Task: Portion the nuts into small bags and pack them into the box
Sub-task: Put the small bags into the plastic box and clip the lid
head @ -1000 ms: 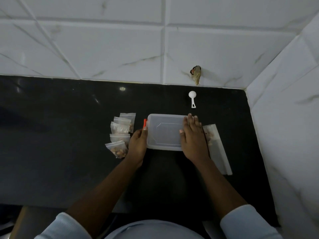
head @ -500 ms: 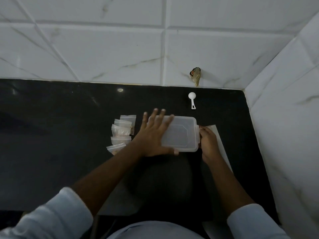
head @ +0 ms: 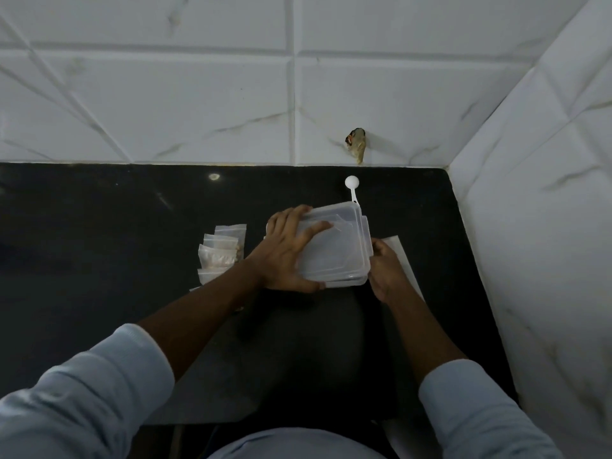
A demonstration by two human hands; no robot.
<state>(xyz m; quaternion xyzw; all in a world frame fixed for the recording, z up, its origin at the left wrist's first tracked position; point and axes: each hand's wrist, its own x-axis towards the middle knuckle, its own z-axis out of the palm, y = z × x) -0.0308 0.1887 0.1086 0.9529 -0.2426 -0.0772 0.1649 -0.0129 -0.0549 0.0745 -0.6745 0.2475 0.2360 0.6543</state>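
The left grip (head: pixel 291 255) clamps the clear lidded box (head: pixel 337 256), fingers spread over the lid and curled round its far left corner, thumb hooked on the near edge. The right grip (head: pixel 385 271) is curled against the box's right rim and seems to pinch it, though the fingertips are hidden. Filled small bags (head: pixel 218 256) lie in a pile just left of the left grip. A white scoop (head: pixel 351 182) rests beyond both grips on the black table (head: pixel 99 260). A pale sheet (head: pixel 402 256) lies under the right grip.
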